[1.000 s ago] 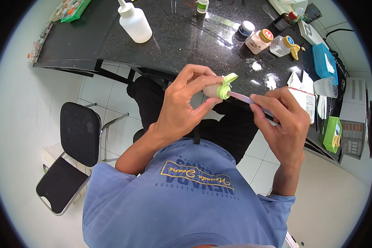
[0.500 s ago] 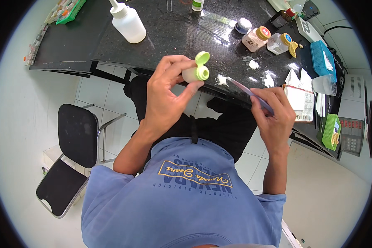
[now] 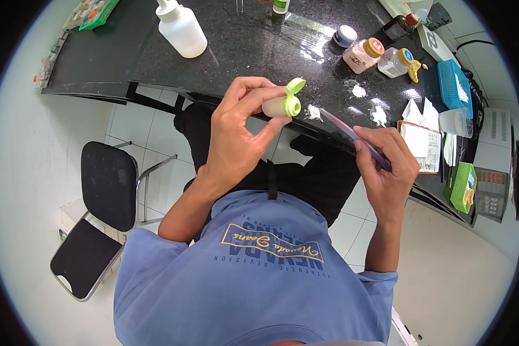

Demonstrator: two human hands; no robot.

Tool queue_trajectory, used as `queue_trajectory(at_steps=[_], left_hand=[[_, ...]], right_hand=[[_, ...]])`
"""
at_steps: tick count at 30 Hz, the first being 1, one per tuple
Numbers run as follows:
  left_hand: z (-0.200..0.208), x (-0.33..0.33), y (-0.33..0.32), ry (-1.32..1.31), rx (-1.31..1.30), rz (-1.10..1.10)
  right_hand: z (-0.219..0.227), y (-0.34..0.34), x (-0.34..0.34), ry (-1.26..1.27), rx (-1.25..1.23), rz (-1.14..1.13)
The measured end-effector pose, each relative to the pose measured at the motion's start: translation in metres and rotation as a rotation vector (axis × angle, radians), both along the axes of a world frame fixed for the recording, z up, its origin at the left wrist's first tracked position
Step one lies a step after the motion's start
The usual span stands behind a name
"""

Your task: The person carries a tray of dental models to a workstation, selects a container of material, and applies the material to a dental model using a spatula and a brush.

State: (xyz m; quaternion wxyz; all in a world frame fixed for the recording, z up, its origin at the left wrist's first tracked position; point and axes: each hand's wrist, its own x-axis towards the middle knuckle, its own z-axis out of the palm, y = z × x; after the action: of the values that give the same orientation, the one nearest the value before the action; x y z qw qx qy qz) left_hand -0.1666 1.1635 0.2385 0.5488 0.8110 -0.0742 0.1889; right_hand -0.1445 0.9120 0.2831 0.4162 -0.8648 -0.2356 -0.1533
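In the head view, the left hand at centre pinches a small, frosted bottle with a lime-green flip cap, while the right hand, right of centre, pinches a slim lilac stick, now withdrawn from the bottle, leaving its mouth unblocked.

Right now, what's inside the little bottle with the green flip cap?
The little bottle has its green flip cap open, so its mouth shows, but I can't make out any contents. The left hand gripping it also hides part.
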Motion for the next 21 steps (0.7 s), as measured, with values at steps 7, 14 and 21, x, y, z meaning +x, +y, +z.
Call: queue_trajectory(at_steps=[7,14,21], left_hand=[[0.012,-0.001,-0.011,-0.088,0.134,0.012],[0.008,-0.003,-0.021,-0.060,0.099,-0.019],[0.009,0.000,-0.020,-0.113,0.104,-0.034]], right_hand=[[0.022,0.010,0.006,-0.077,-0.216,0.100],[0.029,0.020,0.012,-0.049,-0.362,0.118],[0.024,0.007,0.010,0.080,-0.151,0.106]])
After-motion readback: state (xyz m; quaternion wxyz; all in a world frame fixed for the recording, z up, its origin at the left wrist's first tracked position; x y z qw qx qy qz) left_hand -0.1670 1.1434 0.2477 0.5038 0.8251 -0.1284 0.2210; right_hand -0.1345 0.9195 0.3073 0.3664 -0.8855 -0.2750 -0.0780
